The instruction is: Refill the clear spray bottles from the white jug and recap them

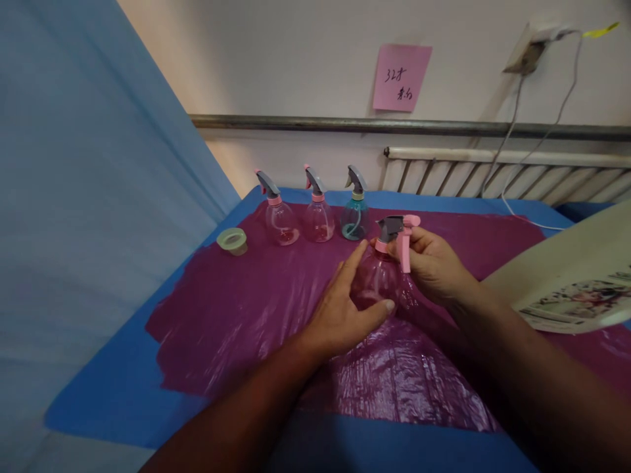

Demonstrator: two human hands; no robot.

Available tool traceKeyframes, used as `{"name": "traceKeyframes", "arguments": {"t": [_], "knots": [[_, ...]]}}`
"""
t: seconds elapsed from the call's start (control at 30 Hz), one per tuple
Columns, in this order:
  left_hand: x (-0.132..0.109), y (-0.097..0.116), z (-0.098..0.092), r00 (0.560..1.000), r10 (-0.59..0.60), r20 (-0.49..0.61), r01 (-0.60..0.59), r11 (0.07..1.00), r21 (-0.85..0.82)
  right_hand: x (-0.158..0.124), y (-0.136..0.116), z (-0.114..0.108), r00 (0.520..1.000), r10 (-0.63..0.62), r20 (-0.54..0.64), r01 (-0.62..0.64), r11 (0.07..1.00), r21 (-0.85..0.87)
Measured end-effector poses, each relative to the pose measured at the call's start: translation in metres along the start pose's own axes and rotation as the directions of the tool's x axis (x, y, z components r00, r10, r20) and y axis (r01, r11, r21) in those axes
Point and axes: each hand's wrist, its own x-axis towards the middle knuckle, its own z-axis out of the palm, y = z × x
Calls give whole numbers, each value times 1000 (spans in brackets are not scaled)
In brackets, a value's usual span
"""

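A clear spray bottle (377, 279) with a grey and pink trigger head (394, 230) stands on the purple plastic sheet (246, 302). My left hand (345, 302) is wrapped round the bottle's body, thumb at the front and fingers along its left side. At the pink collar, my right hand (434, 263) grips the neck just below the trigger head; some of its fingertips are hidden behind the trigger. Behind stand two clear spray bottles with pink collars, the left one (282, 223) and the middle one (319, 220), beside a teal spray bottle (355, 217).
A small pale green cup (233, 241) sits on the sheet at the left. A large cream container (566, 282) with a printed label leans in from the right. Blue curtain (98, 164) hangs at the left. A radiator (493, 172), metal pipe (315, 123) and cables (513, 118) line the wall.
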Motion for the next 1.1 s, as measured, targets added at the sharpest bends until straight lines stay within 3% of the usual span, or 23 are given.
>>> {"name": "traceKeyframes", "arguments": {"t": [0.13,0.3,0.53,0.67,0.77,0.87,0.97,1.1], "knots": [[-1,-4,-2,998,59,5,-59,984,166,3,8,-2,999,-47,-21,47,999,-1],[-1,-12,-2,990,125,60,-136,960,245,2,9,-2,997,-50,51,50,999,-11],[-2,-18,0,986,136,99,-157,957,244,-4,-5,-4,976,-9,218,51,981,-189],[0,-18,-3,984,133,122,-157,962,225,-5,-15,-10,963,-41,266,126,942,-312],[2,-19,-5,979,151,137,-176,965,194,-6,-30,-20,939,-27,344,150,930,-337],[2,-20,-6,980,136,144,-162,969,187,-7,-44,-28,937,-26,347,153,927,-343],[0,-17,-6,984,105,142,-133,970,205,-9,-52,-31,943,-59,327,206,875,-439],[0,-11,-7,982,107,157,-143,961,237,-14,-60,-23,924,-141,356,341,728,-595]]}}
